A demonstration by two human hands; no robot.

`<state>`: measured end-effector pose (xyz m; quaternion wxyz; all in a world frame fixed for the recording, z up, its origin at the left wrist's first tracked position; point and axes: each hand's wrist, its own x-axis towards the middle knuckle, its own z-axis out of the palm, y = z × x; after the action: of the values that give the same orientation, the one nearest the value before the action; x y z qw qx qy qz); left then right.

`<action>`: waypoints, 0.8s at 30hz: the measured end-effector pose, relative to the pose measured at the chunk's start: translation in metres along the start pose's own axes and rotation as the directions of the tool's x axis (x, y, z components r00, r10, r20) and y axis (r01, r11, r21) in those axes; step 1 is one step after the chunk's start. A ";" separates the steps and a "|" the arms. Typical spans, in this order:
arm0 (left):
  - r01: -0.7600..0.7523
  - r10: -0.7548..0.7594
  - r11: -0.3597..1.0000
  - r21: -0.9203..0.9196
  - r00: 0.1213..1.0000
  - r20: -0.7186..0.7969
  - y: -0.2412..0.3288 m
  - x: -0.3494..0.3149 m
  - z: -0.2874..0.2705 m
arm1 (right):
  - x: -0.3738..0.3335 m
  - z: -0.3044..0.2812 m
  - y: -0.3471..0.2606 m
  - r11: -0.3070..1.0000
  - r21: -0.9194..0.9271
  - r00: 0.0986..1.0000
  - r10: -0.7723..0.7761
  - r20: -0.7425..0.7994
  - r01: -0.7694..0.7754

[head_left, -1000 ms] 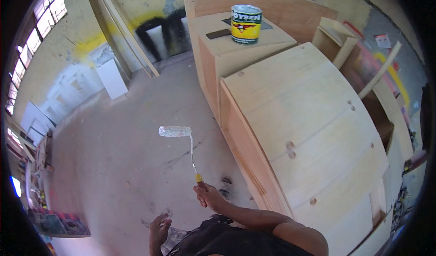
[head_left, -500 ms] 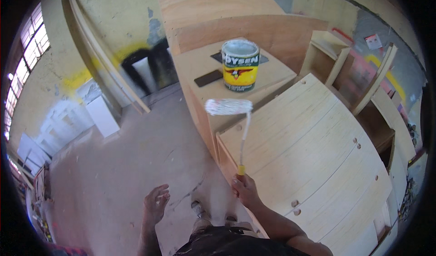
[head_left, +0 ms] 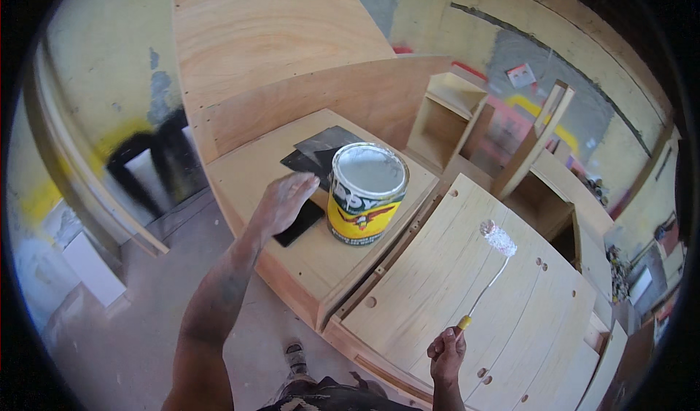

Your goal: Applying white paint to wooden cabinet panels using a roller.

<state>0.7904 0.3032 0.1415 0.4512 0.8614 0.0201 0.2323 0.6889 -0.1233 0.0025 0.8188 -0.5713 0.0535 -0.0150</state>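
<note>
Head: black slab (head_left: 300, 224) beside can (head_left: 362, 220)

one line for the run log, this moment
left hand: open, near paint can | right hand: closed on roller | roller: over wood panel | paint can: upright on wooden box

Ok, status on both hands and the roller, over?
Right hand gripping paint roller by its handle, contact with panel unclear. Left hand open near paint can. Black slab lies beside it.

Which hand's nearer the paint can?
Left. The left hand is just left of the paint can; the right hand, gripping the paint roller, is lower right, farther off.
</note>
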 end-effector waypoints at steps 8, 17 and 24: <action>-0.200 0.199 0.979 -0.032 0.924 0.328 -0.017 0.167 0.021 | -0.031 0.031 0.009 0.992 -0.073 0.949 -0.116 -0.294 0.099; -0.343 0.055 0.871 0.352 0.781 0.623 0.010 0.210 0.034 | -0.028 0.022 0.017 0.987 -0.091 0.911 -0.156 -0.383 0.131; -0.314 0.004 0.834 0.453 0.825 0.565 0.018 0.200 0.042 | 0.005 0.010 0.025 0.992 0.037 0.939 -0.103 -0.327 0.122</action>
<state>0.9828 0.3090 0.2118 0.1620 0.9794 -0.1204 0.0026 0.6939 -0.1060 -0.0180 0.8126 -0.5396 0.1544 -0.1569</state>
